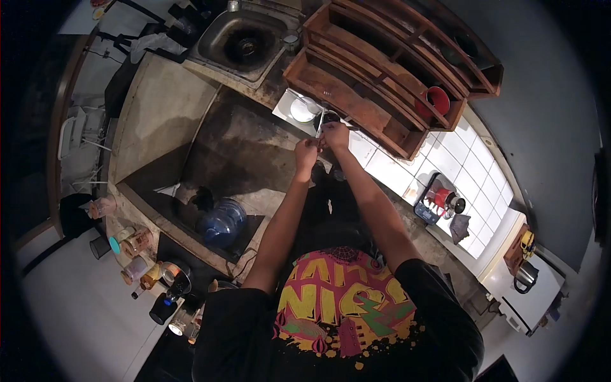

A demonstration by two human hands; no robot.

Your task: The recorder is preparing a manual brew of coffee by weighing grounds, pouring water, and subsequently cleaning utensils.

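Note:
My left hand (307,151) and my right hand (335,135) are close together in front of me, at the edge of the tiled counter (389,167). The fingers of my right hand are closed on a thin dark-handled tool (352,128), whose kind I cannot tell. A narrow pale strip (321,119) rises from between both hands; my left fingers pinch near its lower end. Just beyond them a small dark container (332,116) is partly hidden by my right hand. A round white dish (304,109) lies to its left on the counter.
A wooden rack (353,95) holding a red cup (437,101) stands beyond my hands. A metal sink (246,45) is at upper left. On the right counter lies a dark tray (428,198) with red items. A blue water jug (224,222) stands lower left, near several jars (137,242).

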